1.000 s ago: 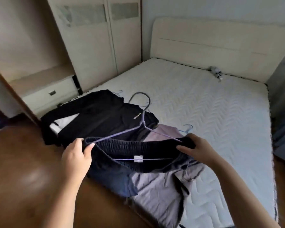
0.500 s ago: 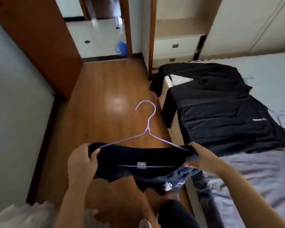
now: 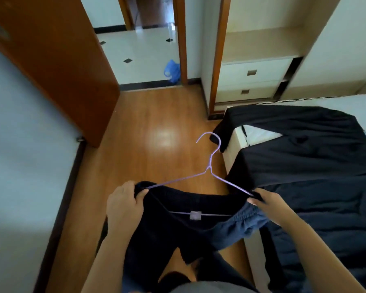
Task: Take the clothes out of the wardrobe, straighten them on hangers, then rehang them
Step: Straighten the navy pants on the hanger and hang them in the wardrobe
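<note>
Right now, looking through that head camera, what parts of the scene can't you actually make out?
- Dark garment on the purple hanger: its lower end runs behind the arms and off the bottom edge, so its type is unclear.
- Hanger ends: covered by fabric gripped in the left hand and right hand.
- Grey tag: too small to read.
- Blue object at the doorway: blurred, partly behind the door frame.
- Black clothes on the bed: cut off by the right edge.

We see a lilac wire hanger (image 3: 209, 166) carrying dark navy trousers (image 3: 178, 227) with a small grey label (image 3: 195, 215) at the waistband. At three o'clock lie black garments (image 3: 304, 166) on a white mattress (image 3: 347, 102). The floor (image 3: 156, 127) is honey-brown wood — at twelve o'clock it gives way to white tiles (image 3: 135, 51) with black diamond insets. At ten o'clock, a reddish-brown door (image 3: 51, 60).
</note>
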`<state>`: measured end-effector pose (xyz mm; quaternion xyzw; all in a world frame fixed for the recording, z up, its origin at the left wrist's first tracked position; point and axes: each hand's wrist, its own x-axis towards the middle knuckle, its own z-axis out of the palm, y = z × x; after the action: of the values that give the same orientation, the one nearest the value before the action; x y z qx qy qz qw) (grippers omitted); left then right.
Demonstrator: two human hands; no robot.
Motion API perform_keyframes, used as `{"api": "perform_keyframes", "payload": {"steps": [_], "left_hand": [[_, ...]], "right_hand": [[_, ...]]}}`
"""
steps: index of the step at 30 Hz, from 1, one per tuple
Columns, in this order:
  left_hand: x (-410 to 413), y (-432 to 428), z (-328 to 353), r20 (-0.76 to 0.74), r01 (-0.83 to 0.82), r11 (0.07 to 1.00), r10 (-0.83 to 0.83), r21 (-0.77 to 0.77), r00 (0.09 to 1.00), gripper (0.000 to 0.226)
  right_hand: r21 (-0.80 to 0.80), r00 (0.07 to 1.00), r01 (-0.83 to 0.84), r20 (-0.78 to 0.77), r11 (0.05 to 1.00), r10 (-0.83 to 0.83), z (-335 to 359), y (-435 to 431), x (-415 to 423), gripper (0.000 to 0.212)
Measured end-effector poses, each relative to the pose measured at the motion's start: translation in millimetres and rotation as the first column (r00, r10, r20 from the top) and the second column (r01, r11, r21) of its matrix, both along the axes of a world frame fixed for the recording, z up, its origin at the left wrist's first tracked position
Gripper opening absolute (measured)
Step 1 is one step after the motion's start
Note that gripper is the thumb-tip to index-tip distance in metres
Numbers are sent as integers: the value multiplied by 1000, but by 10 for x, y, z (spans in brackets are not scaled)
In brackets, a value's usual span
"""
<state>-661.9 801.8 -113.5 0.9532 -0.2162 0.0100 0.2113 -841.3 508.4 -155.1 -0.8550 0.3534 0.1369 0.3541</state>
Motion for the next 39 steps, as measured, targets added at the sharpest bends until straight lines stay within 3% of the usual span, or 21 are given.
{"api": "perform_keyframes", "payload": {"steps": [4, 10, 20, 26, 33, 39], "left_hand": [[589, -559, 0, -54, 57, 995, -61, -88, 997, 22], [1791, -838, -346, -313, -164, 976, 113, -142, 943, 26], [4284, -1671, -68, -187, 42, 990, -68, -137, 980, 13], [5056, -2700, -32, -138, 215, 969, -231, -120, 963, 17], [5513, -4478, 133, -119, 331, 926, -355, -184, 927, 12], [5702, -6024, 274, -163, 557, 810, -584, -184, 795, 18]], "right_hand": [[-74, 999, 37, 20, 997, -36, 209, -530, 593, 16], [-162, 998, -29, 53, 986, 38, 242, -964, 1964, 20], [-142, 990, 86, 123, 986, -69, 327, -1461, 3942, 14], [-70, 935, 316, 195, 946, -298, 221, -2104, 4358, 9], [-109, 829, 519, 307, 848, -467, 205, -3519, 4647, 15], [-64, 713, 680, 289, 731, -639, 368, -4511, 4372, 3]]}}
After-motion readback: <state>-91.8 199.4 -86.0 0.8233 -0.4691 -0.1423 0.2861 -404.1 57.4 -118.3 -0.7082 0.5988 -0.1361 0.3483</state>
